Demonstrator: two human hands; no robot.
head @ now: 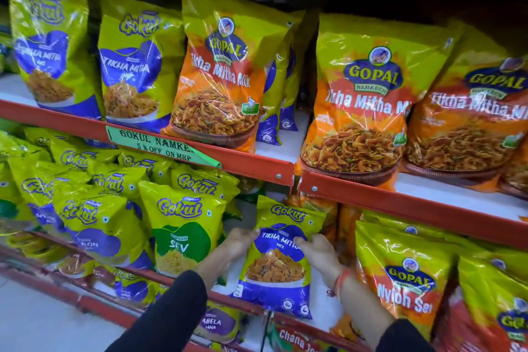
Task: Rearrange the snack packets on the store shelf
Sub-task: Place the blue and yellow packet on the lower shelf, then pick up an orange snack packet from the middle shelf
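Gokul Tikha Mitha pkt (278, 254) is gripped upright by left hand (238, 241) & right hand (320, 253), fingers closed on its edges.

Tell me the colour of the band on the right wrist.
Orange-red; the wrist band shows in the head view, just below the right hand.

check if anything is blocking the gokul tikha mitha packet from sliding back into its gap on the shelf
Nothing visible blocks it. The Gokul Tikha Mitha packet stands upright at the shelf edge, held by the left hand and right hand. The gap behind it, between the Sev packet and the Nylon Sev packet, looks open.
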